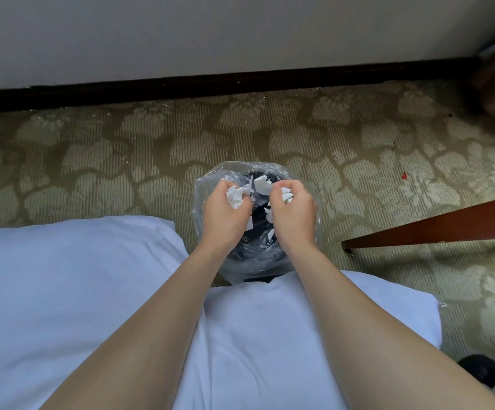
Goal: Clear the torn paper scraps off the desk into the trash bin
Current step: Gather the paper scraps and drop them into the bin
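The fingers (220, 187) of the left hand (225, 210) are curled tight round a paper wad (235, 198), white and crumpled, which bulges out between thumb and forefinger. The right hand (296, 211) is closed the same way on a smaller wad (287, 195), most of it buried in the fist. How much paper either hand holds cannot be made out.

Both hands sit just above the centre of the frame, close side by side but apart, over the mouth of the trash bin (249, 258). The hands and wrists cover much of the opening. In the dark gap between them lie loose scraps (262, 184), one at the top and a few lower down; their number is unclear. A clear plastic liner (240, 170) is folded over the rim and its glare blurs the bin's edge.

The bin stands on patterned carpet (122, 143). Its lower side is hidden behind white bedding (63, 291), which fills the lower half of the frame under both forearms.

At the right, a reddish-brown wooden edge (432, 229) runs off the frame; what it belongs to cannot be told. A black round object (481, 377) in the lower right corner is partly cut off. A dark baseboard (210, 84) and pale wall (210, 31) cross the top.
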Demonstrator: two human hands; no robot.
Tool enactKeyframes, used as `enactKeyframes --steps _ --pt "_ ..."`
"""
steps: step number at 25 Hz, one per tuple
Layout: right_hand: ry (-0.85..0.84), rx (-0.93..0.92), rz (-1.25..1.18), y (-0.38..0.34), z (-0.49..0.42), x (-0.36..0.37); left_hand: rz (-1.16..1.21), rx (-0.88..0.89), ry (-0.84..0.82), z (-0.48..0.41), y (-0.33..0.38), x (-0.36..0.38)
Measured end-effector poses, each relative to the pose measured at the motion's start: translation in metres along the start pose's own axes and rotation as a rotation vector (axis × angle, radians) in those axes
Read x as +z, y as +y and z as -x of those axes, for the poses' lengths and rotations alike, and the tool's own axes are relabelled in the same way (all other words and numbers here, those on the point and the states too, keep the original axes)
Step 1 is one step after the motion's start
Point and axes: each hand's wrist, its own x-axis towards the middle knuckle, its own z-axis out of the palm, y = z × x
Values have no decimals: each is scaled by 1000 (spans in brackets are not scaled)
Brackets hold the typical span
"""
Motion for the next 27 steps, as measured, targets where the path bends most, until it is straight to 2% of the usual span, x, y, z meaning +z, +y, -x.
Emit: enactKeyframes --steps 6,12,21,27 --pt "-34 29 23 9 -6 8 29 -77 -14 0 -5 3" --pt "-85 85 -8 6 -5 4 -20 -116 -96 -3 -12 5" --pt "-152 104 -108 3 0 -3 -8 -109 -107 -2 -17 6" --pt "-161 109 -137 1 9 -19 -16 -19 -147 4 -10 1"
